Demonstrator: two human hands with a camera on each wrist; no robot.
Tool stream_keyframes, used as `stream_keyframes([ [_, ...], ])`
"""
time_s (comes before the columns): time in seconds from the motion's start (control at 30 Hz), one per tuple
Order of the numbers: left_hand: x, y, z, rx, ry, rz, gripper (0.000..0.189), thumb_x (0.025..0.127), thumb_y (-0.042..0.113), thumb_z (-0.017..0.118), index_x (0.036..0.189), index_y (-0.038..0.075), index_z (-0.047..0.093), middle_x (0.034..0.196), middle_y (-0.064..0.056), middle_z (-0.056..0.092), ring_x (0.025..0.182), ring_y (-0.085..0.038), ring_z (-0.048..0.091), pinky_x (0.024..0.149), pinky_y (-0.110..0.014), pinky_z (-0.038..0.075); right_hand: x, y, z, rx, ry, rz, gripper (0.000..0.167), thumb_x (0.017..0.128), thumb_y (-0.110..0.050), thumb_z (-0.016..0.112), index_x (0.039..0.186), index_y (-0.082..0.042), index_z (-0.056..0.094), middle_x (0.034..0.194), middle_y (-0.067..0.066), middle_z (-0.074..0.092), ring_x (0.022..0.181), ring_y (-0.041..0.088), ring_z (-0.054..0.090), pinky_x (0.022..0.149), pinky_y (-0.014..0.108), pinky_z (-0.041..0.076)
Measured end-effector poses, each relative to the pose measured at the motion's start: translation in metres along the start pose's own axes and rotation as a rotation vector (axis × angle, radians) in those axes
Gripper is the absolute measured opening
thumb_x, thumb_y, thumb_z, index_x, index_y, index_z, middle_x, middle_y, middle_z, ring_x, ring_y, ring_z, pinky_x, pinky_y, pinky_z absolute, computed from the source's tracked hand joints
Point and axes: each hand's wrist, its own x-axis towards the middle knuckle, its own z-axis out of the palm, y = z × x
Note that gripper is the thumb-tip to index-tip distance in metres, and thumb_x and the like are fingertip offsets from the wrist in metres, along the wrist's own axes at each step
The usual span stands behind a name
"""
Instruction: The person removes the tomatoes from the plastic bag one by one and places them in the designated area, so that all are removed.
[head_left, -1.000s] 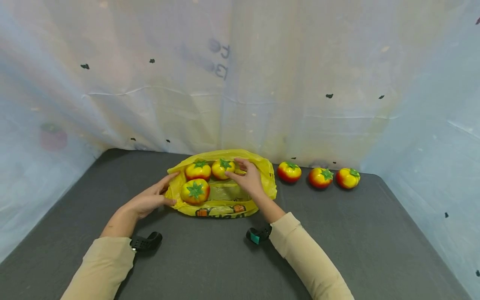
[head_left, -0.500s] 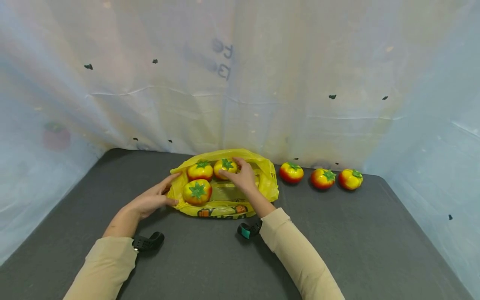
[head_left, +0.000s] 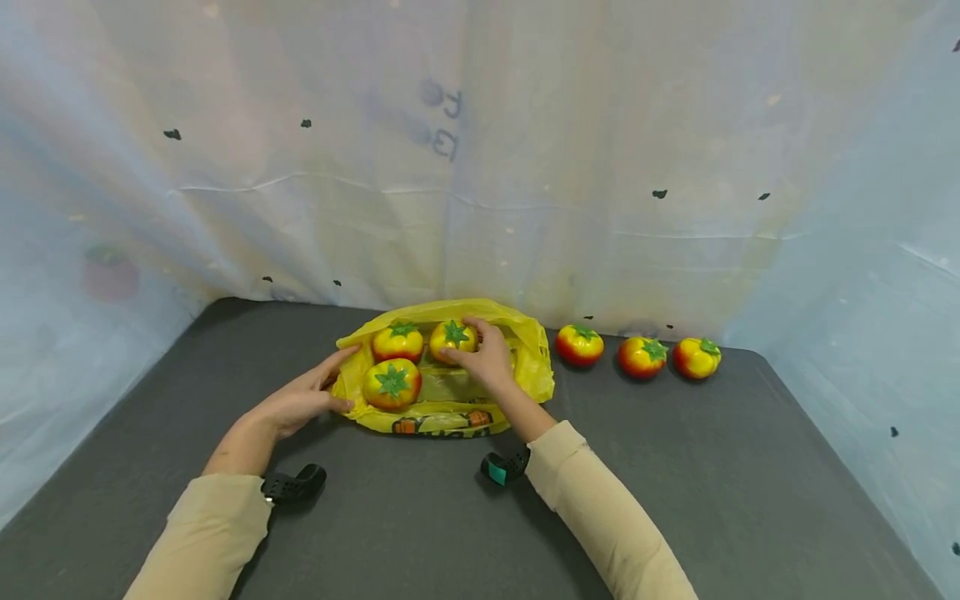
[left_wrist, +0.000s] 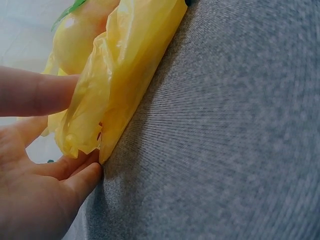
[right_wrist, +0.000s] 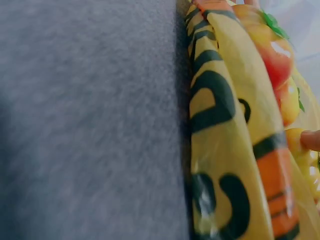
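A yellow plastic bag (head_left: 442,421) with dark lettering lies with its mouth spread wide, and inside it sit 3 glossy yellow-red toy tomatoes with green star-shaped tops. My right hand (head_left: 491,354) reaches into the bag and pinches the toy tomato (head_left: 452,333) at the back, thumb on its near side and fingers on its right. Beside that one rests another toy tomato (head_left: 397,344), with the last toy tomato (head_left: 392,385) in front. My left hand (head_left: 303,400) holds the bag's left end between thumb and fingers; in the left wrist view its fingertips (left_wrist: 90,172) are at the bag's lower corner.
Right of the bag, 3 more toy tomatoes stand in a row along the back: a near one (head_left: 579,345), a middle one (head_left: 641,357) and a far-right one (head_left: 696,357). Whitish sheeting (head_left: 525,167) hangs behind the dark grey table (head_left: 405,517).
My right thumb and fingers have closed in on the back tomato, which has shifted slightly right, away from the tomato beside it. My left hand stays at the bag's end.
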Motion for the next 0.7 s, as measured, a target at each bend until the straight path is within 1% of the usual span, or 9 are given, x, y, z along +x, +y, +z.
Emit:
stream_keyframes([
  [0.27,0.000,-0.003,-0.001,-0.001,-0.006,0.009,0.096,0.087,0.002,0.060,0.156,0.024,-0.004,0.158,-0.023,-0.016,0.143,-0.048,-0.008,0.109,-0.068,0.006,-0.014,0.003,-0.016,-0.014,-0.030,-0.026,0.059,0.081,-0.023,0.077,0.134,-0.011,0.055,0.133,0.014,0.053,0.114,0.031,0.054,0.090,0.042,0.050],
  [0.37,0.000,-0.003,-0.001,0.000,-0.011,0.011,0.096,0.087,0.002,0.060,0.156,0.024,-0.004,0.157,-0.023,-0.016,0.143,-0.049,-0.008,0.109,-0.069,0.006,-0.019,0.004,-0.022,-0.023,-0.026,-0.023,0.059,0.080,-0.024,0.078,0.133,-0.014,0.056,0.134,0.013,0.053,0.115,0.031,0.055,0.090,0.042,0.051],
  [0.53,0.000,-0.002,-0.001,0.005,-0.009,0.018,0.097,0.087,0.002,0.060,0.156,0.024,-0.005,0.157,-0.024,-0.016,0.142,-0.050,-0.007,0.108,-0.069,0.006,-0.026,0.005,-0.033,0.020,-0.005,-0.021,0.058,0.079,-0.023,0.079,0.132,-0.015,0.057,0.135,0.012,0.052,0.112,0.031,0.057,0.087,0.041,0.052],
  [0.7,0.001,-0.002,-0.002,-0.004,-0.013,0.018,0.097,0.087,0.001,0.060,0.156,0.023,-0.005,0.157,-0.024,-0.017,0.142,-0.049,-0.009,0.108,-0.070,0.004,-0.033,0.007,-0.041,0.045,0.006,-0.057,0.057,0.079,-0.020,0.079,0.132,-0.013,0.058,0.133,0.011,0.054,0.109,0.030,0.058,0.087,0.040,0.053],
])
